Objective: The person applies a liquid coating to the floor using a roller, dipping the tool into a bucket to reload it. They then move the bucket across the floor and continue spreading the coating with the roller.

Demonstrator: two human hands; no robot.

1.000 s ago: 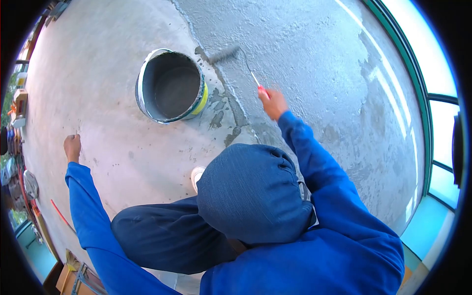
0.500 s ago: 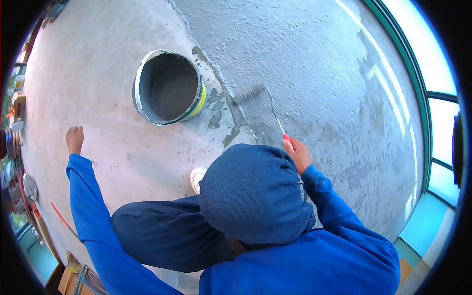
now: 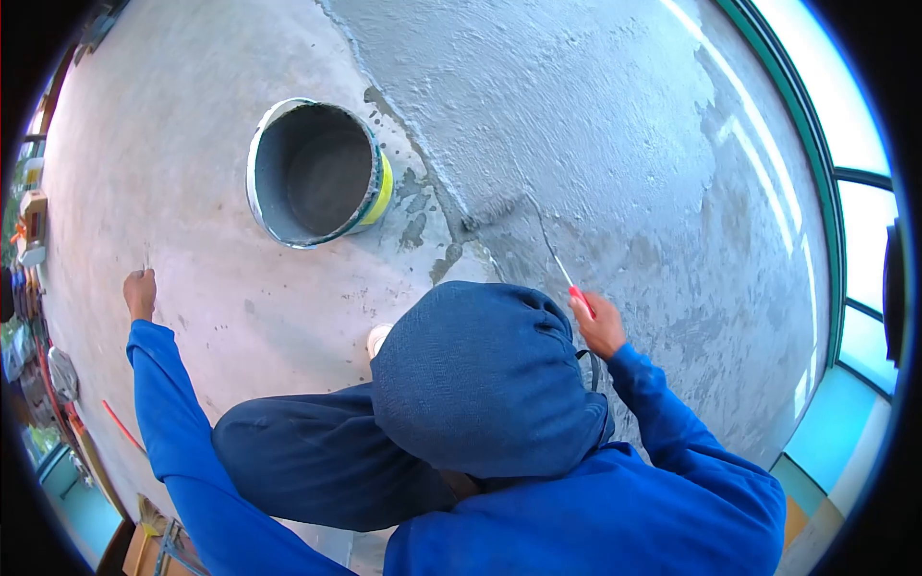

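My right hand (image 3: 598, 324) is wrapped round the red handle (image 3: 581, 301) of a paint roller. The roller's grey, coated sleeve (image 3: 493, 212) lies on the floor at the edge of a wet grey coating (image 3: 576, 125). Ahead and to the left stands an open bucket (image 3: 376, 192) with a yellow label, holding grey liquid. My left hand (image 3: 140, 292) is held out at the far left over the bare floor, its fingers curled; whether anything is in them is too small to tell.
Dark splotches (image 3: 413, 230) mark the floor beside the bucket. A green-framed window (image 3: 826, 182) runs along the right. Boxes (image 3: 32, 226), a red hose (image 3: 123, 425) and assorted items line the left side. A white shoe (image 3: 377, 340) shows beside the hooded head (image 3: 480, 374).
The roller and my right hand have moved back towards the body and slightly right. My left hand has shifted slightly down. The bucket appears a little further left in view.
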